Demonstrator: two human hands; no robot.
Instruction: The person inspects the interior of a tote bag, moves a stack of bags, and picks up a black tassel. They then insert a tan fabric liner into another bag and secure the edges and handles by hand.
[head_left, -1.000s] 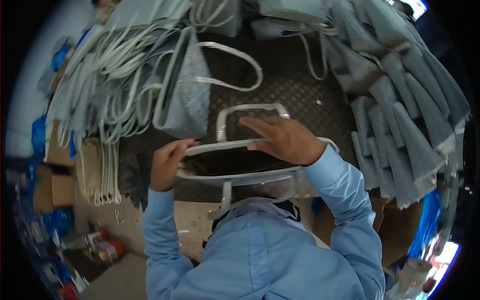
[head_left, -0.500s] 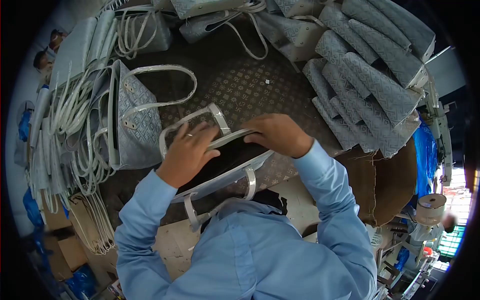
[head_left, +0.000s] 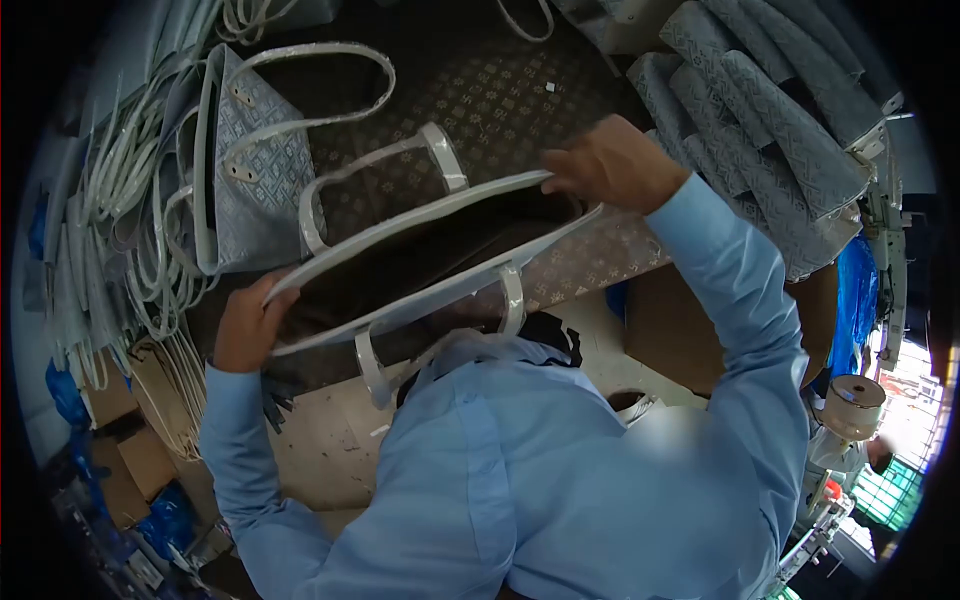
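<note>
A handbag [head_left: 432, 304] with white edging stands before my body, its dark inside facing up between the two rims. My left hand [head_left: 250, 322] is closed on the bag's left corner, thumb near the inside edge. My right hand [head_left: 618, 168] pinches the right end of the far rim; its fingertips are partly blurred. The far handle [head_left: 440, 155], pale and shiny, stands up beyond the opening. On my side, the near handle [head_left: 513, 300] hangs toward my shirt.
A grey patterned bag [head_left: 270, 165] with a looped handle stands at left, beside a heap of pale straps [head_left: 130, 200]. Stacked patterned panels [head_left: 790, 130] lie at right on the dark patterned table [head_left: 480, 100]. Below them is a brown carton [head_left: 690, 330]. Another person [head_left: 880, 455] is far right.
My hands have moved apart, left hand to the bag's left corner, right hand outward and up along the far rim. The opening now shows wider. The view has shifted slightly.
</note>
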